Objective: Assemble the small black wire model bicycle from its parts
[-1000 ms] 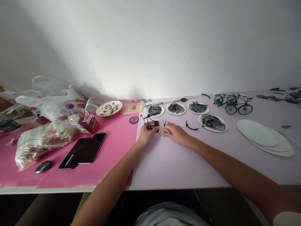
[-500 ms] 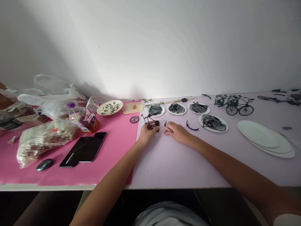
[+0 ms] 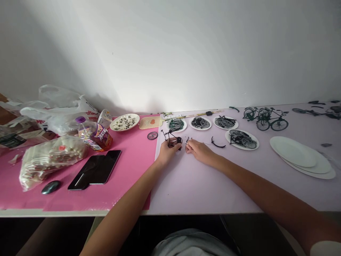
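My left hand (image 3: 168,153) is closed around a small black model bicycle frame (image 3: 174,137), which has handlebars at its left end and no front wheel showing. Just to the right, my right hand (image 3: 196,149) pinches a tiny dark part (image 3: 187,139), mostly hidden by the fingers. A short gap separates the two hands. On the pink sheet left of the frame lies a loose spoked wheel (image 3: 152,135). A curved black strip (image 3: 217,143) rests to the right of my right hand.
Behind the hands stand white plates of bicycle parts, one plate (image 3: 228,138) nearer on the right. Finished model bicycles (image 3: 273,122) and stacked plates (image 3: 323,171) are farther right. To the left are phones (image 3: 97,169), a mouse (image 3: 51,187), a bottle (image 3: 94,137) and bags (image 3: 53,156).
Both hands stay in nearly the same place with the same grips. My right-hand fingers shift slightly around the tiny part.
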`<state>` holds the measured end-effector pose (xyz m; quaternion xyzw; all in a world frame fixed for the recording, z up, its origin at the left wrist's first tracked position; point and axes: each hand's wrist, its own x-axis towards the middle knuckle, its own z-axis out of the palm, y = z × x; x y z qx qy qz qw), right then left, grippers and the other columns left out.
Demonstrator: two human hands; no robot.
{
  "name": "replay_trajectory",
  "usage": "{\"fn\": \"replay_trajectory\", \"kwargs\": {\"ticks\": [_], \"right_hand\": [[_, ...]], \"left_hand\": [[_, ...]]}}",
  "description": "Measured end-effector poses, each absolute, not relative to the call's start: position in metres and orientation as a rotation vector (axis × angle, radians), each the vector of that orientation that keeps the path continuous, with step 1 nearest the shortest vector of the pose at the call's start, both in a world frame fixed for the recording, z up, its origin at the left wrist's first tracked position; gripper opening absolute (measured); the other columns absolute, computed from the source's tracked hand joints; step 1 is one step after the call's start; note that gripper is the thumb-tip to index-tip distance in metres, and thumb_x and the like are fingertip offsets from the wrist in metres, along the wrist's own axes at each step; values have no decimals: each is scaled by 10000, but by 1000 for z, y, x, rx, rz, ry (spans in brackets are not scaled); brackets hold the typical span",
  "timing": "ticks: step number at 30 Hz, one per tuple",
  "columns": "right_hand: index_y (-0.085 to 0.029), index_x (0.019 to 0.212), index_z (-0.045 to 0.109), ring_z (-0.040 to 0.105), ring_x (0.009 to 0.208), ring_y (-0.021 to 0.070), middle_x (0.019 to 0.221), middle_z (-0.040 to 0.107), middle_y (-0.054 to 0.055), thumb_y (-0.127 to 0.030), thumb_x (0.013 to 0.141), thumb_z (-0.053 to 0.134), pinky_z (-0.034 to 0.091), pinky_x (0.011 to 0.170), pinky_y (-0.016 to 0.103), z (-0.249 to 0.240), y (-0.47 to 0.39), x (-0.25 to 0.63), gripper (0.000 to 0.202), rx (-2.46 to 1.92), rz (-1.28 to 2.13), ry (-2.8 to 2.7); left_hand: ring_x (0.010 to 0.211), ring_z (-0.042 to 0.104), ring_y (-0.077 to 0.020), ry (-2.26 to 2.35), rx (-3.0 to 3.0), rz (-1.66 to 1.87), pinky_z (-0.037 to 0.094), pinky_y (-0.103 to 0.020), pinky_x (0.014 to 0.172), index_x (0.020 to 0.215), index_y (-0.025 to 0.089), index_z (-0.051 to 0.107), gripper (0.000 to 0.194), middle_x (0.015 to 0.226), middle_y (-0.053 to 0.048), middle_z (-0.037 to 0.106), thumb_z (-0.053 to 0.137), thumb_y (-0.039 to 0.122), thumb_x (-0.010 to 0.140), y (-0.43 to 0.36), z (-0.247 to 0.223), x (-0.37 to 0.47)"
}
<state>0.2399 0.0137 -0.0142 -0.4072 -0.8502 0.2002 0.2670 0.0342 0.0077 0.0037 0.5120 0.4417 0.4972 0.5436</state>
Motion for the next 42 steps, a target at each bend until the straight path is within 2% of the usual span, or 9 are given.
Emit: {"fn": "replay_trajectory", "kwargs": {"ticks": [10, 14, 21, 31, 42], "right_hand": [[-261, 805, 310, 568, 803, 204, 865, 568, 28, -79, 857, 441, 475, 744, 340, -14, 11, 232, 230, -976, 573, -2131], [-271, 808, 271, 594, 858, 217, 872, 581, 35, -105, 897, 437, 500, 806, 372, -12, 9, 231, 251, -928, 506, -1906], [-273, 821, 287, 599, 831, 216, 871, 612, 39, -151, 955, 491, 503, 774, 378, -14, 9, 228, 274, -826, 392, -1814], [-271, 823, 312, 594, 845, 223, 855, 578, 32, -99, 918, 483, 483, 772, 381, -16, 7, 223, 260, -735, 423, -1866], [-271, 838, 306, 590, 815, 211, 867, 636, 26, -210, 911, 624, 468, 745, 371, -14, 4, 220, 331, -805, 598, -1745]], "left_hand": [[840, 722, -202, 1059, 1202, 1180, 570, -349, 807, 1059, 130, 679, 421, 974, -109, 769, 862, 250, 699, 5, 5, 35], [820, 724, -192, 1014, 1194, 1151, 569, -338, 784, 1072, 132, 650, 458, 993, -111, 762, 877, 259, 695, 4, 4, 37], [757, 693, -154, 975, 1272, 1040, 551, -310, 732, 1096, 110, 638, 472, 940, -87, 742, 873, 258, 713, 1, 5, 39], [737, 663, -129, 923, 1365, 957, 511, -270, 706, 1051, 100, 662, 416, 899, -72, 728, 855, 278, 728, 2, 5, 40], [763, 678, -134, 985, 1432, 980, 532, -265, 711, 1099, 100, 670, 358, 971, -104, 749, 789, 217, 782, 0, 4, 42]]}}
